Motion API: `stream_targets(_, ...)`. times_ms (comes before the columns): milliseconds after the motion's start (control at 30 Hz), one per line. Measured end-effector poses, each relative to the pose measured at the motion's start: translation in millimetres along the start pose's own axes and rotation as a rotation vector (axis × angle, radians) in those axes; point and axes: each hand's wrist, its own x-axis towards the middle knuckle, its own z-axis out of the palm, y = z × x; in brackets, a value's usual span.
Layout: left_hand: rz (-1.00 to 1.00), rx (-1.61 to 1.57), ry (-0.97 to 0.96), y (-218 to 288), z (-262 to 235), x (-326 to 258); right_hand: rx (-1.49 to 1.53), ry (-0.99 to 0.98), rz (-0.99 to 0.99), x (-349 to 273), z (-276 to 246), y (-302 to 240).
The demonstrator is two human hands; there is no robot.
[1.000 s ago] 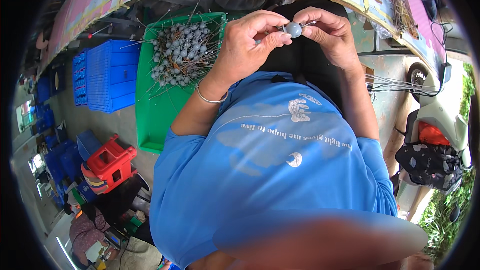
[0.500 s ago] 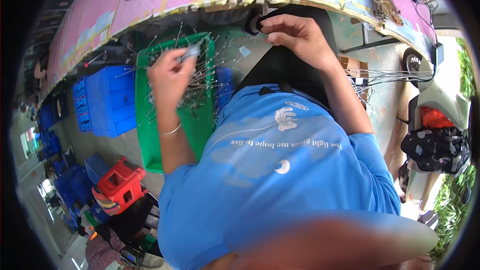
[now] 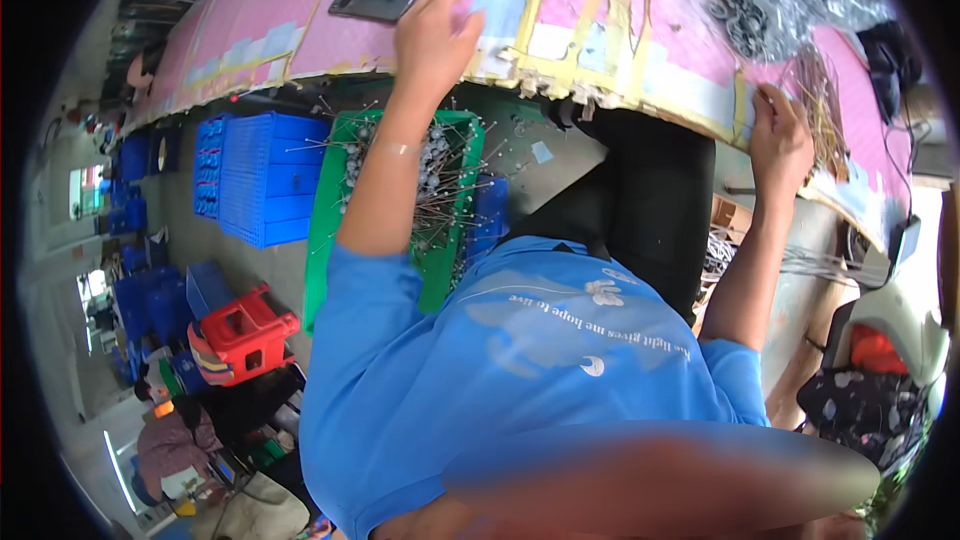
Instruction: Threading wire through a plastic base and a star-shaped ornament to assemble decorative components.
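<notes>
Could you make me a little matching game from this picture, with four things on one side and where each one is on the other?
Things:
1. left hand
2. right hand
3. green tray
4. red stool

Places:
A. on the floor, lower left
B. at the thin wires on the pink table's right edge
C. under the table, full of pins
D. on the tabletop near small grey parts

Pairs: 1-D, 2-B, 3-C, 4-A
</notes>
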Motion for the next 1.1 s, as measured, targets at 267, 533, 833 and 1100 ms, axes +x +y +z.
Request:
stream_targets(267,0.022,0.262,-0.233,-10.7,101.1,113.6,0.56,0.208,0.175,-12.4,4.6,-13.5)
stream_targets(533,-0.193,-0.625,-0.19,14.7,83.6,79.6,1.203,-0.01,0.295,-32.8,4.6,-54.5)
stream_targets(833,-0.312,-1.148,-0.253,109.1,37.4,-60.1,1.699,-0.519,0.575,-50.2,6.0,-88.2)
stream_targets(1100,-0.782,-1.526,-0.535,106.0,30.3,-108.2,1.452,-0.397,0.269,-85.8,-15.1,-115.2)
